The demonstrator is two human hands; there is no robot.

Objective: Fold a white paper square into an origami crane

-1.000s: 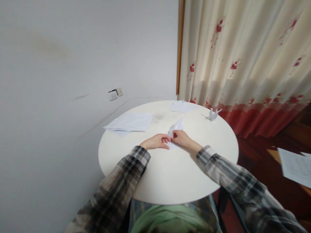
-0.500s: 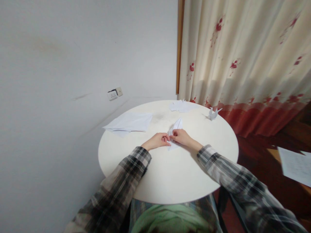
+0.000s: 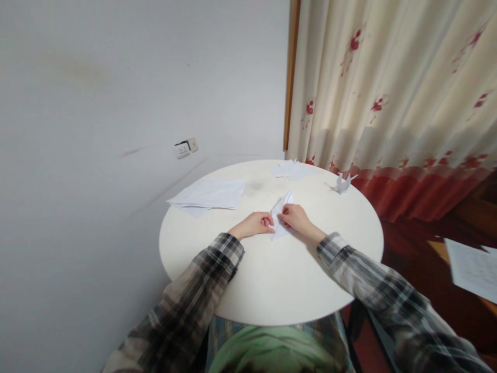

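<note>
A small folded piece of white paper [image 3: 276, 220] lies on the round white table [image 3: 272, 280], with a point at its far end. My left hand [image 3: 255, 224] rests at its left edge, fingers curled and the fingertips touching the paper. From the right, my right hand [image 3: 295, 216] has thumb and forefinger pinched on the paper's right side. Parts of the folds are covered by my fingers.
A stack of white paper sheets [image 3: 212, 194] lies at the table's left. More white paper [image 3: 291, 169] is at the far edge, and a folded paper crane [image 3: 343, 183] stands at the far right. Beyond are a wall and a patterned curtain [image 3: 388, 77].
My right hand has shifted slightly right, away from my left hand, uncovering more of the folded paper between them. My left hand stays at the paper's left edge.
</note>
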